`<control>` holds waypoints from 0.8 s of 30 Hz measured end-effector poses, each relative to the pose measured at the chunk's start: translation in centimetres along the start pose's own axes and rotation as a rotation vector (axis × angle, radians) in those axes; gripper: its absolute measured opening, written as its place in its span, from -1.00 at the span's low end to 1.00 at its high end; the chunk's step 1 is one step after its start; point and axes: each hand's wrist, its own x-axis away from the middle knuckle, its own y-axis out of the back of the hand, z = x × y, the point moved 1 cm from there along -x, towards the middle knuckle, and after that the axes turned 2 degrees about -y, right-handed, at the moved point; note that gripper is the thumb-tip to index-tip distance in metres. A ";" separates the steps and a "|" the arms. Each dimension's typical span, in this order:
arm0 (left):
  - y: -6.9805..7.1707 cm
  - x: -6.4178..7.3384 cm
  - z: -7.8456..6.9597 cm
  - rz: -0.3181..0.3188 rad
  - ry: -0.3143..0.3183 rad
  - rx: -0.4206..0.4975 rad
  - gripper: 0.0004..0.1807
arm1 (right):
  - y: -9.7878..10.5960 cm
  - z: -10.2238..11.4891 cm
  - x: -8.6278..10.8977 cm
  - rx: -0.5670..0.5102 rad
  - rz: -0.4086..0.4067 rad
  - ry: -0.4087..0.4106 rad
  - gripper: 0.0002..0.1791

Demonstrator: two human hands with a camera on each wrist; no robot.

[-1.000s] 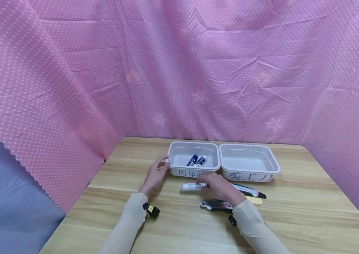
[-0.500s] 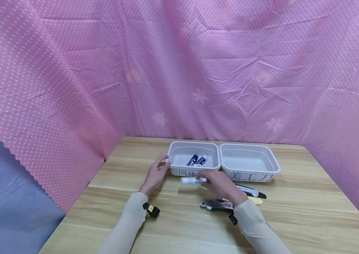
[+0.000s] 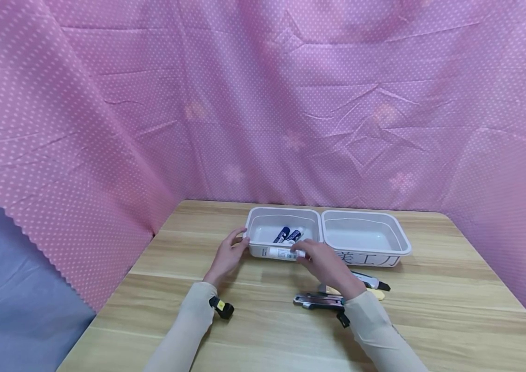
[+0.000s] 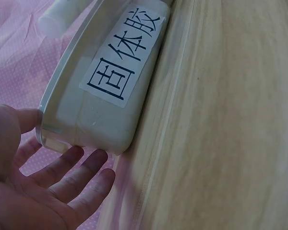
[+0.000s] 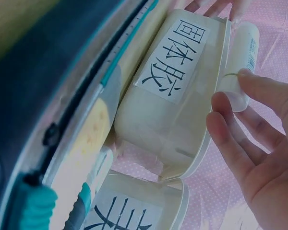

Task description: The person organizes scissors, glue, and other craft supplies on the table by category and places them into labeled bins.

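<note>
My right hand (image 3: 321, 261) pinches a white glue stick (image 3: 281, 253) between thumb and fingertips, in front of the left white box's near rim. In the right wrist view the glue stick (image 5: 242, 57) is beside that rim, apart from the table. My left hand (image 3: 229, 257) touches the left end of the same white box (image 3: 256, 250), its fingers spread along the outside and its thumb at the rim, as the left wrist view shows. Inside the box lie blue-and-white glue sticks (image 3: 282, 234). The box's front label (image 4: 117, 57) carries dark printed characters.
A second labelled white box (image 3: 404, 248) stands against the first on the right. Several utility knives (image 3: 316, 299) lie under and beside my right forearm, one with a yellow handle (image 3: 376, 294). Pink dotted cloth (image 3: 291, 103) hangs behind the wooden table (image 3: 253, 330).
My right hand has lifted the white glue stick off the table and carried it up and away from me, to the left box's near rim. My left hand stays in place.
</note>
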 end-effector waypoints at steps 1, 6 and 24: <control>0.0 0.0 0.0 0.001 -0.001 -0.003 -0.48 | 0.0 0.0 0.0 -0.002 -0.003 -0.008 -0.74; 0.0 0.0 0.0 0.006 0.016 0.001 -0.50 | 0.3 0.0 0.0 0.000 -0.006 -0.057 -0.73; -0.2 -0.2 -0.1 0.001 0.028 0.034 -0.51 | 1.7 -0.9 -0.1 -0.029 -0.128 -0.120 -0.75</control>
